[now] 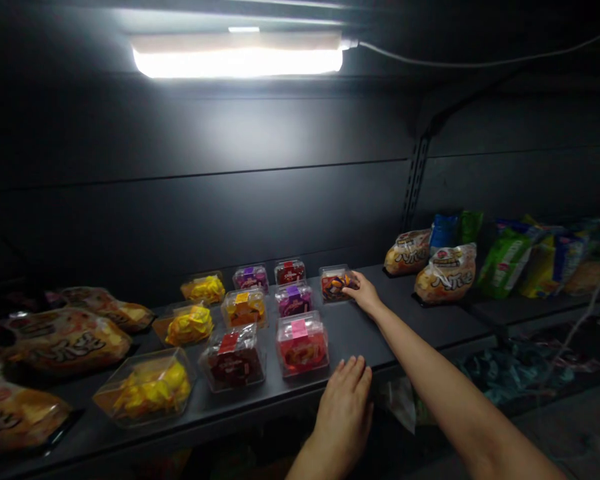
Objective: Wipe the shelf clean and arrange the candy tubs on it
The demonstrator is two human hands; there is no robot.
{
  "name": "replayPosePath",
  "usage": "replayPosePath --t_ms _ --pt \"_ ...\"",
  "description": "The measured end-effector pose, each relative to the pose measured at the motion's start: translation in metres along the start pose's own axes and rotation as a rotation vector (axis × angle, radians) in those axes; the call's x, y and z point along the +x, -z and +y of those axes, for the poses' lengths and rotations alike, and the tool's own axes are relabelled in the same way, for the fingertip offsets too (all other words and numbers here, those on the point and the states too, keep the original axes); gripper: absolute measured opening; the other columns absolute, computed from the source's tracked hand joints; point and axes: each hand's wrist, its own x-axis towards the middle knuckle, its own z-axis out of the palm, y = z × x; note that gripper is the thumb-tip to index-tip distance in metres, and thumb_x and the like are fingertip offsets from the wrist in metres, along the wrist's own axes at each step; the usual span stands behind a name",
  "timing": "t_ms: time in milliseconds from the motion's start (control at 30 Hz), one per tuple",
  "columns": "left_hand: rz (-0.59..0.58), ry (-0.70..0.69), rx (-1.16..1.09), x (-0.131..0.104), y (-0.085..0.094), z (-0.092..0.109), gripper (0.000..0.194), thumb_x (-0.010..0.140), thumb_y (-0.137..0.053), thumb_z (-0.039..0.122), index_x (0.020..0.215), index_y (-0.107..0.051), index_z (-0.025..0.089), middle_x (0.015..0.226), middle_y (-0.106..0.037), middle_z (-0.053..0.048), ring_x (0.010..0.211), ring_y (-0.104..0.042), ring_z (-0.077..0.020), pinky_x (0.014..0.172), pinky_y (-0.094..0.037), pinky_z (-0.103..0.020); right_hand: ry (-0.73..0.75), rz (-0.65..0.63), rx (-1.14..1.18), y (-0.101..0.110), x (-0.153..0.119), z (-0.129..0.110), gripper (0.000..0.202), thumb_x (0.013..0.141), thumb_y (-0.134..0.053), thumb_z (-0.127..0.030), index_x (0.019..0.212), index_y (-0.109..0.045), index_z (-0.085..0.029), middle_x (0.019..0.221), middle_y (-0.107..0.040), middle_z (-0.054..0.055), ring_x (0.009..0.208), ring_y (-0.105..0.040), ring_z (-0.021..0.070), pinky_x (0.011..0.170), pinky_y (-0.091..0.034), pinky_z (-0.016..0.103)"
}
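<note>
My right hand (363,292) reaches to the back of the dark shelf (365,333), its fingers closed on the right side of a clear box (334,285) with dark and orange contents. My left hand (345,400) lies at the shelf's front edge, palm down with fingers extended and nothing in it. Left of it stands a clear box of pink-red sweets (303,347) with a pink label. Behind that box is one with a purple label (294,301), and a red-labelled box (289,272) stands at the back.
Yellow-filled containers (153,390) and snack bags (73,340) stand on the left. More bags (446,275) and green packets (505,263) are on the right. A lit tube lamp (237,60) hangs above, its cable (445,64) running right.
</note>
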Motion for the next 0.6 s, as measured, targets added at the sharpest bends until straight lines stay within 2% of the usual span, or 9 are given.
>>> replayPosePath --t_ms 167,333,467,600 --pt "-0.022 -0.002 -0.015 -0.003 0.002 -0.002 0.057 0.088 -0.054 0.027 0.143 -0.044 0.021 0.152 -0.040 -0.007 0.138 -0.042 -0.0283 0.114 -0.040 -0.049 0.011 0.029 -0.014 -0.023 0.041 0.020 0.059 0.065 -0.071 -0.016 0.121 -0.053 -0.022 0.114 -0.070 0.005 0.103 -0.068 0.0198 0.095 -0.052 0.041" --pt "-0.069 -0.020 -0.026 0.001 0.007 -0.004 0.055 0.090 -0.051 0.032 0.144 -0.043 0.018 0.152 -0.040 -0.008 0.138 -0.042 -0.0288 0.113 -0.041 -0.049 0.022 0.064 -0.048 -0.041 0.067 0.034 0.060 0.067 -0.071 -0.018 0.123 -0.053 -0.021 0.115 -0.069 0.006 0.102 -0.067 0.0198 0.095 -0.052 0.040" --pt "-0.058 -0.023 -0.030 0.002 0.007 -0.005 0.054 0.091 -0.050 0.031 0.143 -0.045 0.018 0.151 -0.041 -0.008 0.138 -0.043 -0.0281 0.113 -0.041 -0.048 0.039 0.090 -0.097 -0.046 0.076 0.036 0.058 0.067 -0.070 -0.018 0.123 -0.055 -0.022 0.115 -0.070 0.005 0.104 -0.067 0.0205 0.097 -0.050 0.041" --pt "-0.017 -0.015 -0.035 -0.002 0.002 -0.005 0.053 0.091 -0.049 0.029 0.143 -0.043 0.020 0.152 -0.042 -0.007 0.138 -0.042 -0.0270 0.115 -0.039 -0.048 0.057 0.134 -0.155 -0.044 0.071 0.028 0.063 0.067 -0.072 -0.020 0.127 -0.053 -0.023 0.114 -0.070 0.007 0.104 -0.067 0.0235 0.096 -0.051 0.043"
